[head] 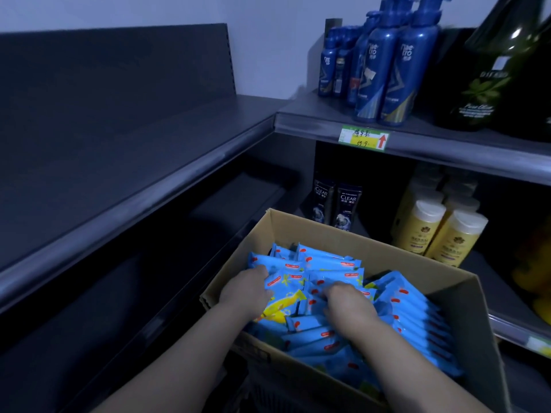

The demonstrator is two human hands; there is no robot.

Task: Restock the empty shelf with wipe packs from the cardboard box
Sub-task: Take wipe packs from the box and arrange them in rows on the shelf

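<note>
An open cardboard box (pixel 313 231) sits low in front of me, filled with several blue wipe packs (pixel 411 311) with red labels. Both my hands are inside it. My left hand (pixel 247 289) grips the left edge of a blue wipe pack with a yellow print (pixel 283 305) that lies on top. My right hand (pixel 347 302) has its fingers curled down around the right side of the same group of packs; the fingertips are hidden. The empty dark shelf (pixel 125 138) runs along the left, above and beside the box.
Blue pump bottles (pixel 396 70) and a dark green bottle (pixel 492 70) stand on the upper right shelf, above a price tag (pixel 363 138). Below are dark shampoo tubes (pixel 337 207) and yellow bottles (pixel 441 231). More dark empty shelves (pixel 119 278) lie lower left.
</note>
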